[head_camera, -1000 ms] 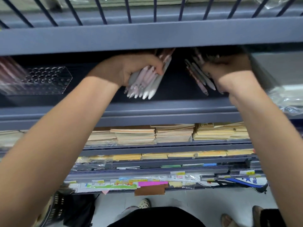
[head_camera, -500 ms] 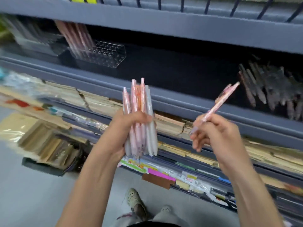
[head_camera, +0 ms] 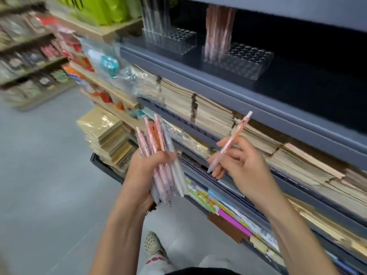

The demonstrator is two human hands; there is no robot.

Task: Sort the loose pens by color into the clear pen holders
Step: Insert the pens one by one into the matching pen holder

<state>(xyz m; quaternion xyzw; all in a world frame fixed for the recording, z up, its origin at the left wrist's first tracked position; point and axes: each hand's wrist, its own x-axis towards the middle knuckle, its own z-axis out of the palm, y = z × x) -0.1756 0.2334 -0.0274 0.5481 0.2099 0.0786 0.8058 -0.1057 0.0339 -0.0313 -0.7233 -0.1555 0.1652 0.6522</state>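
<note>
1. Your left hand [head_camera: 140, 170] has its fingers wrapped round a bundle of pens [head_camera: 156, 135], near and left of centre. Most barrels are pink, with one orange and a few pale grey.
2. Your right hand [head_camera: 245, 172] pinches a single pink pen [head_camera: 239, 128] low on its barrel. The tip points down to the left and the clicker end points up toward the shelf [head_camera: 218, 84].
3. Expect these pens to be light, stiff and smooth. In a bundle they will likely slide against each other, so wrap them at mid-barrel, not near the ends.
4. Two clear pen holders sit far off on the dark shelf. The right holder [head_camera: 252, 64] has pink pens [head_camera: 218, 30] standing at its left end. The left holder [head_camera: 178, 41] carries pale pens, too blurred to tell their colour.
5. The holes look narrow. I judge the single pen would go in best if you hold it higher up, which leaves the tip end free to enter.
</note>
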